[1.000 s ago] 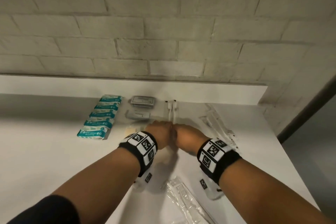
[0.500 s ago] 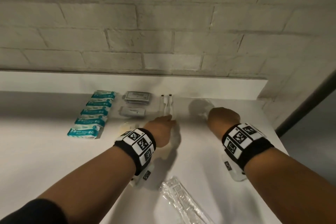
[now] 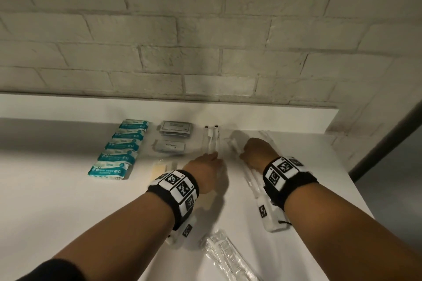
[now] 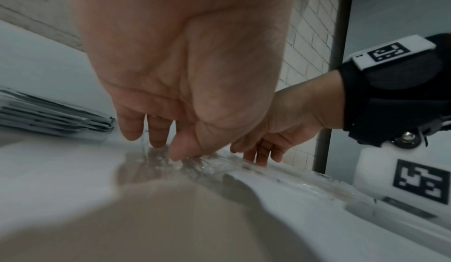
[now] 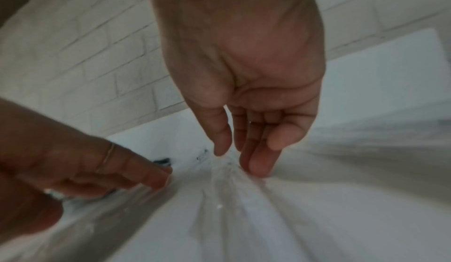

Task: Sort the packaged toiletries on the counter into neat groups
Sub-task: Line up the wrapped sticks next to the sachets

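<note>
Your left hand (image 3: 205, 172) lay low on the white tabletop (image 3: 57, 201), its fingers (image 4: 156, 131) nearly straight and their tips pressing the near end of a clear-wrapped toothbrush pair (image 3: 211, 141) that pointed toward the back edge. Your right hand (image 3: 257, 155) was just beside it, its fingers (image 5: 256, 156) loosely extended and touching another clear toothbrush packet (image 3: 247, 173) that ran diagonally under your wrist; whether they pinched the film could not be told. Along the back left, five teal wipe packs (image 3: 118, 150) stood in an overlapping row, the nearest one reading "MINI WIPES". To their right, near the back edge, sat a stack of grey sachets (image 3: 175, 129) with print too small to read, and in front of it a white packet (image 3: 170, 146) marked, as far as it could be read, "toothpaste". A pale yellow packet (image 3: 159, 167) lay just left of your left wrist. Another clear packet (image 3: 226, 255) lay near the front edge, between your forearms. Both wrists wore black bands (image 3: 175, 191) carrying square black-and-white marker tags.
</note>
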Motion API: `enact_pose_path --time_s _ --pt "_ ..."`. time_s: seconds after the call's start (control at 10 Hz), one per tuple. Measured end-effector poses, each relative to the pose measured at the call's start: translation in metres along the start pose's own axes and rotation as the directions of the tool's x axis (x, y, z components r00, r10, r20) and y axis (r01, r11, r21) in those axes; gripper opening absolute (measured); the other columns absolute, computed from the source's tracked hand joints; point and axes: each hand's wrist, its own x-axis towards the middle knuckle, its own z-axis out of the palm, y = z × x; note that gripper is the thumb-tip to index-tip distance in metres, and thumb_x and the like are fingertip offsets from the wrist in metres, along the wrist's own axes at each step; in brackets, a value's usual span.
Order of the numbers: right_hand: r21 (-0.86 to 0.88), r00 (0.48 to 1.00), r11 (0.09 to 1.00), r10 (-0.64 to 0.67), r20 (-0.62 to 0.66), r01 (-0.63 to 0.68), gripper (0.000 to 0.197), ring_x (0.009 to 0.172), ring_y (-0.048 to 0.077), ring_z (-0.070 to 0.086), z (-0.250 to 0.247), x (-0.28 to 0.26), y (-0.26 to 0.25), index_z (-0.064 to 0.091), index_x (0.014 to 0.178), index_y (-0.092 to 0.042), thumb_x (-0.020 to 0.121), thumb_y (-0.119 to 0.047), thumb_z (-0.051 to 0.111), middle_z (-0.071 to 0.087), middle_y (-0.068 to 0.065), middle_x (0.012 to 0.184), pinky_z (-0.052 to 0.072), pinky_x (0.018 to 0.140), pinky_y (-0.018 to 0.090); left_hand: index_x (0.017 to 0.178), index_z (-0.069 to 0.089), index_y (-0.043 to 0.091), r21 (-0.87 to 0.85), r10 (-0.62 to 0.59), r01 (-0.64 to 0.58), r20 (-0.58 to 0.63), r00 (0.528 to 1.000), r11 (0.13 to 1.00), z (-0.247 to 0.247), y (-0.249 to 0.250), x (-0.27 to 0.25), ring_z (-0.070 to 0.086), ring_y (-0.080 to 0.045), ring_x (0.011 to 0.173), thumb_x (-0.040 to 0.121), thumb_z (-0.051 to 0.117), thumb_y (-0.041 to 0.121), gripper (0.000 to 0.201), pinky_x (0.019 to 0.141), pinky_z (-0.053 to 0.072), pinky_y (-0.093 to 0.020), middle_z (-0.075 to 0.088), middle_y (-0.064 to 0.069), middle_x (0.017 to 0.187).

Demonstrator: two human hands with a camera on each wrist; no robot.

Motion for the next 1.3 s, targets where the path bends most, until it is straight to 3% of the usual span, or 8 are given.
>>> enact_pose_path --time_s 0.1,0.3,0.4,0.7,0.9,1.1,1.2,1.3 --pt "0.070 0.996 0.996 -0.042 -0.074 0.048 0.035 0.111 0.029 0.059 -0.004 -0.007 0.002 0.055 0.125 -0.006 0.092 -0.017 0.053 0.061 0.013 0.124 0.044 0.087 0.027 0.150 0.025 0.018 -0.005 -0.012 0.012 -0.016 1.000 1.000 0.000 0.001 -0.002 0.022 -0.026 0.145 0.088 0.045 0.006 0.066 0.116 0.026 -0.038 0.013 -0.004 0.160" --pt "-0.195 0.973 0.973 -0.081 0.214 0.124 0.031 0.109 0.027 0.059 0.007 -0.029 0.005 0.063 0.118 -0.012 0.092 -0.019 0.049 0.056 0.008 0.122 0.049 0.094 0.035 0.151 0.021 0.013 0.012 0.037 -0.036 -0.051 0.998 0.999 0.006 0.000 -0.001 0.016 -0.031 0.146 0.090 0.039 0.003 0.064 0.118 0.019 -0.040 0.015 -0.006 0.160" --pt "-0.254 0.967 0.958 -0.068 0.245 0.132 0.038 0.117 0.033 0.050 0.018 -0.022 0.000 0.052 0.131 -0.012 0.095 -0.015 0.041 0.041 0.011 0.134 0.044 0.101 0.039 0.152 0.017 0.011 -0.021 0.030 -0.031 -0.020 0.999 0.999 0.008 0.000 0.002 0.015 -0.031 0.147 0.089 0.041 0.003 0.068 0.119 0.017 -0.040 0.013 -0.008 0.160" --pt "0.062 0.972 0.993 -0.113 0.204 0.102 0.043 0.126 0.041 0.043 0.026 -0.006 -0.032 0.042 0.135 0.004 0.094 -0.009 0.041 0.042 0.026 0.138 0.037 0.103 0.044 0.151 0.001 0.005 0.004 0.074 -0.074 -0.046 0.996 0.997 0.004 0.004 -0.001 0.016 -0.028 0.146 0.093 0.046 0.012 0.074 0.119 0.011 -0.033 0.012 -0.013 0.159" --pt "0.226 0.985 0.968 -0.136 0.104 0.110 0.053 0.137 0.028 0.036 0.013 -0.005 -0.015 0.039 0.144 -0.008 0.091 -0.003 0.043 0.031 0.014 0.149 0.033 0.111 0.033 0.153 0.000 0.014 -0.031 0.006 -0.004 0.047 0.999 1.000 0.002 0.006 0.001 -0.004 -0.030 0.148 0.087 0.049 0.026 0.083 0.120 0.007 -0.046 -0.002 -0.006 0.162" --pt "-0.076 0.980 0.988 0.119 -0.158 -0.132 0.038 0.112 0.031 0.059 -0.016 -0.019 0.032 0.056 0.128 -0.014 0.091 -0.014 0.045 0.060 0.011 0.123 0.047 0.090 0.034 0.153 -0.004 0.021 0.033 0.002 -0.007 0.155 0.988 0.999 0.003 0.009 0.006 -0.017 -0.023 0.147 0.085 0.049 0.028 0.087 0.119 -0.003 -0.047 -0.013 0.003 0.161" --pt "-0.178 0.982 0.966 0.183 -0.035 -0.186 0.043 0.120 0.028 0.055 -0.018 -0.028 0.039 0.046 0.138 -0.015 0.095 -0.008 0.042 0.055 0.007 0.135 0.044 0.097 0.036 0.152 -0.005 0.025 0.014 -0.011 0.009 0.145 0.989 1.000 0.004 0.014 0.007 -0.018 -0.023 0.147 0.082 0.047 0.045 0.089 0.118 -0.003 -0.049 -0.012 0.002 0.161" --pt "-0.224 0.993 0.968 0.112 -0.021 -0.114 0.033 0.114 0.031 0.058 -0.011 -0.032 0.039 0.055 0.125 -0.006 0.097 -0.013 0.041 0.060 0.014 0.125 0.046 0.088 0.037 0.152 -0.002 0.030 0.063 0.006 -0.014 0.114 0.993 0.998 0.004 0.022 0.008 -0.013 -0.030 0.147 0.085 0.044 0.061 0.087 0.117 0.002 -0.055 -0.009 -0.005 0.161"
